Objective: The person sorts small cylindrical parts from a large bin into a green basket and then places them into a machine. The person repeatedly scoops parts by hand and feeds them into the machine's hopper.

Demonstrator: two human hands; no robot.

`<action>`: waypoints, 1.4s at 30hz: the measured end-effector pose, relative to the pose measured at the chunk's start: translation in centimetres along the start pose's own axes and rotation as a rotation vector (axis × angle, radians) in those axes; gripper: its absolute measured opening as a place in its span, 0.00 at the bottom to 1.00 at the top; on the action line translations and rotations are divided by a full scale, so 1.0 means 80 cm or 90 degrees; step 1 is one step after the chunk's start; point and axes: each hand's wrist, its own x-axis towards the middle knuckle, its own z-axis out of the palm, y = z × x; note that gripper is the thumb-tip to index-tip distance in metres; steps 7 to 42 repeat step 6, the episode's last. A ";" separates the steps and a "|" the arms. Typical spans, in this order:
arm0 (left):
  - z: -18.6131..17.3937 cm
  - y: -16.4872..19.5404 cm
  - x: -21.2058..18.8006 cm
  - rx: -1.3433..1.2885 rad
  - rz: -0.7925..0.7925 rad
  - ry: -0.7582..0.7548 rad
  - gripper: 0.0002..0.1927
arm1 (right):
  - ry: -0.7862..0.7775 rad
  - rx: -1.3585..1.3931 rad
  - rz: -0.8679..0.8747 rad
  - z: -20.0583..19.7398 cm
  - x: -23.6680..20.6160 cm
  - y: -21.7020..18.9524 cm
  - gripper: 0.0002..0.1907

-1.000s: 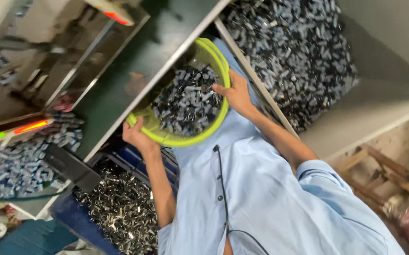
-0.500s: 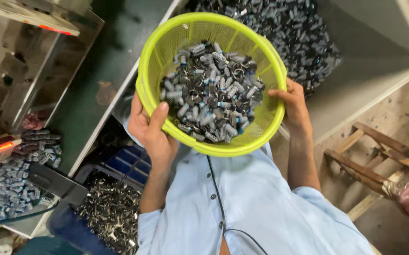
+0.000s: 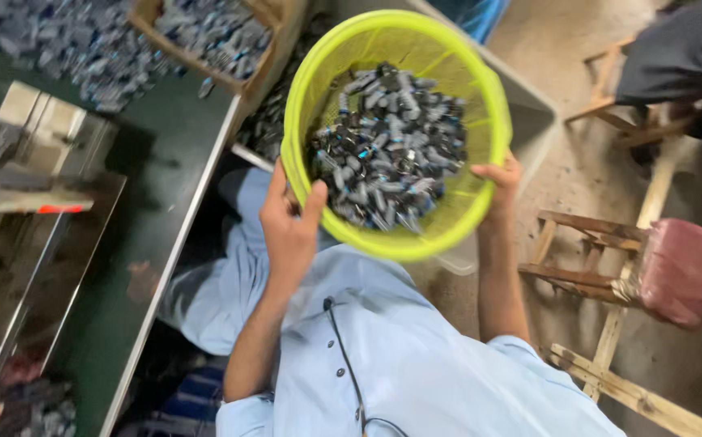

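Head view looks straight down and it's pretty blurry. Far left there's a dark green workbench [image 3: 165, 162] with a metal machine [image 3: 27, 162] on it, plus a cardboard box [image 3: 229, 32] of small dark metal parts at the top edge. Moving right, the person's left hand [image 3: 290, 222] is clamped on the near-left rim of a lime-green mesh basket [image 3: 399, 129], thumb hooked inside. That basket is held up over the lap, heaped with small grey-blue cylindrical parts [image 3: 387, 150]. The right hand [image 3: 498, 180] grips the right rim. Further right, bare concrete floor [image 3: 578, 162] and a wooden stool [image 3: 610, 267] with a pink cushion [image 3: 679, 271].
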 end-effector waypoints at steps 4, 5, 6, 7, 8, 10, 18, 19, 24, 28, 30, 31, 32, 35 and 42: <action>0.016 -0.142 0.105 0.161 0.112 0.011 0.27 | 0.077 -0.132 -0.112 -0.006 0.049 0.103 0.10; 0.008 -0.185 0.129 0.281 0.087 0.012 0.27 | 0.093 -0.189 -0.104 -0.011 0.054 0.130 0.09; -0.002 -0.232 0.142 0.406 0.053 0.011 0.27 | 0.102 -0.190 -0.098 -0.034 0.040 0.148 0.09; -0.002 -0.232 0.142 0.406 0.053 0.011 0.27 | 0.102 -0.190 -0.098 -0.034 0.040 0.148 0.09; -0.002 -0.232 0.142 0.406 0.053 0.011 0.27 | 0.102 -0.190 -0.098 -0.034 0.040 0.148 0.09; -0.002 -0.232 0.142 0.406 0.053 0.011 0.27 | 0.102 -0.190 -0.098 -0.034 0.040 0.148 0.09; -0.002 -0.232 0.142 0.406 0.053 0.011 0.27 | 0.102 -0.190 -0.098 -0.034 0.040 0.148 0.09; -0.002 -0.232 0.142 0.406 0.053 0.011 0.27 | 0.102 -0.190 -0.098 -0.034 0.040 0.148 0.09; -0.002 -0.232 0.142 0.406 0.053 0.011 0.27 | 0.102 -0.190 -0.098 -0.034 0.040 0.148 0.09; -0.002 -0.232 0.142 0.406 0.053 0.011 0.27 | 0.102 -0.190 -0.098 -0.034 0.040 0.148 0.09; -0.002 -0.232 0.142 0.406 0.053 0.011 0.27 | 0.102 -0.190 -0.098 -0.034 0.040 0.148 0.09; -0.002 -0.232 0.142 0.406 0.053 0.011 0.27 | 0.102 -0.190 -0.098 -0.034 0.040 0.148 0.09; -0.002 -0.232 0.142 0.406 0.053 0.011 0.27 | 0.102 -0.190 -0.098 -0.034 0.040 0.148 0.09; -0.002 -0.232 0.142 0.406 0.053 0.011 0.27 | 0.102 -0.190 -0.098 -0.034 0.040 0.148 0.09; -0.002 -0.232 0.142 0.406 0.053 0.011 0.27 | 0.102 -0.190 -0.098 -0.034 0.040 0.148 0.09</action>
